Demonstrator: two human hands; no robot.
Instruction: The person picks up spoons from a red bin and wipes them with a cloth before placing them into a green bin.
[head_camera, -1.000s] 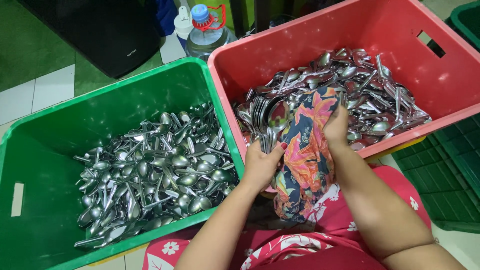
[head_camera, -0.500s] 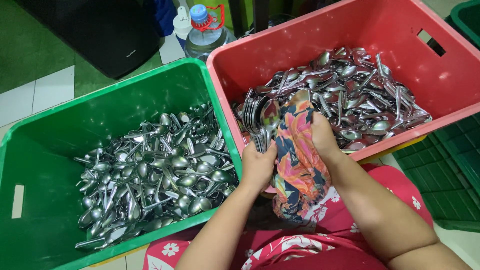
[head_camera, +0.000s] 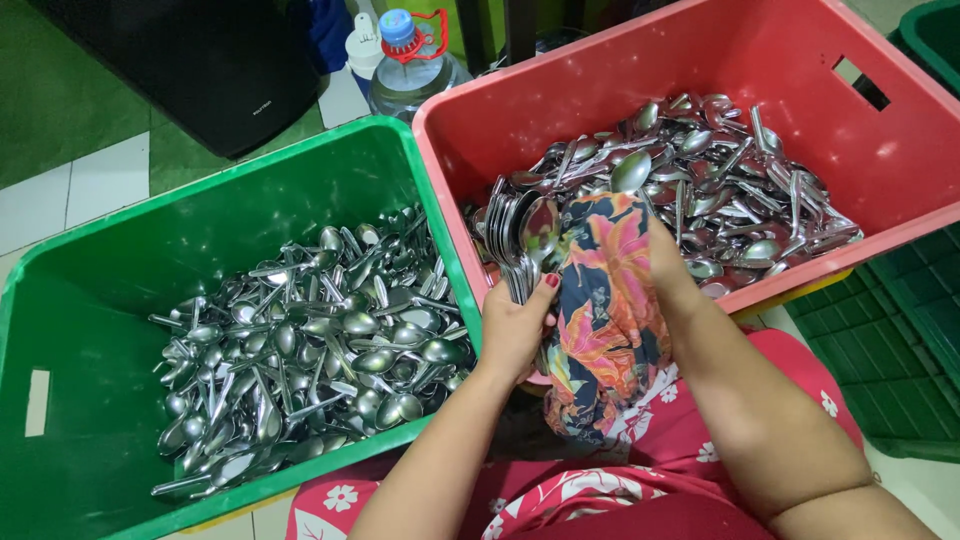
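Observation:
My left hand (head_camera: 517, 328) grips a bunch of steel spoons (head_camera: 512, 232) by their handles, bowls up, over the near rim of the red crate (head_camera: 560, 90). My right hand (head_camera: 668, 262) is wrapped in a flowered cloth (head_camera: 600, 310) and pinches a single spoon (head_camera: 630, 172) through it, right beside the bunch. The cloth hangs down over my lap and hides most of the right hand. The red crate holds a heap of spoons (head_camera: 720, 190).
A green crate (head_camera: 180, 240) on the left holds a pile of spoons (head_camera: 300, 350). A water bottle (head_camera: 408, 62) and a black box (head_camera: 200, 60) stand behind the crates. A dark green crate (head_camera: 890, 340) lies at the right. White floor tiles show at far left.
My right hand with the cloth has slid down from the spoon bowls toward the handles, then lifted one spoon up in the cloth. The left hand keeps its grip in place.

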